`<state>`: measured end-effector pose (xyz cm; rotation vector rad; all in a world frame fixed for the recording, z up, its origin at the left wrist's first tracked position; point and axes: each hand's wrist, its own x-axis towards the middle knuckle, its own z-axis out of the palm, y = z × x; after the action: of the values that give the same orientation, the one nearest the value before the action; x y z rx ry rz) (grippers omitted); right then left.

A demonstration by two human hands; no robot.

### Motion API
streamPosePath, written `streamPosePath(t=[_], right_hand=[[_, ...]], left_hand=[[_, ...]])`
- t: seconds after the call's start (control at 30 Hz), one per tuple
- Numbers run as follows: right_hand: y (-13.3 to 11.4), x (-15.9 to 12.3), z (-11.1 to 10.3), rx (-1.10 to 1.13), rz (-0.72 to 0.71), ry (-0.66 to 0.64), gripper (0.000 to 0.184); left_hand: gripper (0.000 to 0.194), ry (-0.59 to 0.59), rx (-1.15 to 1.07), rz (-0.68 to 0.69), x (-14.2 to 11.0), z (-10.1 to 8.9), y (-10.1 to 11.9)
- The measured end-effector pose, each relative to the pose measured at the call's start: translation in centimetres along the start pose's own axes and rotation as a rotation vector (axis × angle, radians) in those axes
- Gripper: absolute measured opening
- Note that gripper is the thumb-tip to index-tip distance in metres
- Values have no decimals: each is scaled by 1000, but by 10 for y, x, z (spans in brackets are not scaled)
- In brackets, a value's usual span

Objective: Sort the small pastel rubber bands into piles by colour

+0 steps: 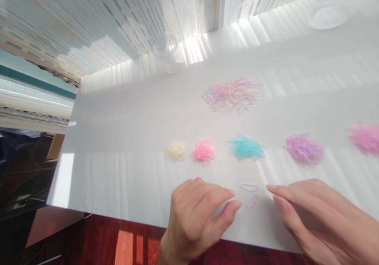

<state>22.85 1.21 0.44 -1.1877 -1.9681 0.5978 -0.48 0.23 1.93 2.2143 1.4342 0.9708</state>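
Observation:
Two small pale pink-purple rubber bands, an oval one point(250, 187) and a narrower one point(252, 200), lie on the white table between my hands. My left hand point(201, 213) is just left of them, thumb and index finger apart with nothing between them. On the other side, my right hand point(314, 213) has its thumb and index fingertips slightly apart, also holding nothing visible. Beyond my hands sit sorted piles of bands: cream point(176, 152), bright pink point(203, 151), turquoise point(247, 146), purple point(304, 148) and pink point(365, 139). A mixed-colour pile point(232, 94) lies farther back.
A clear jar point(169, 55) stands at the back edge by the striped curtain point(118, 16). A clear round dish or lid point(330, 15) is at the back right. The white table point(118, 170) ends close to me, above a reddish wood floor point(130, 241).

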Motion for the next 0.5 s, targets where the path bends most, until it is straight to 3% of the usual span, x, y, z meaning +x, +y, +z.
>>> streamPosePath(t=[0.2,0.3,0.5], right_hand=[[-6,2,2,-76,66,101,20],[-8,5,2,-54,44,111,20],[-6,7,4,-97,33,84,17]], left_hand=[[14,-97,71,8,-1,14,16],[7,-117,73,-5,-4,13,16],[13,-125,61,31,-4,13,13]])
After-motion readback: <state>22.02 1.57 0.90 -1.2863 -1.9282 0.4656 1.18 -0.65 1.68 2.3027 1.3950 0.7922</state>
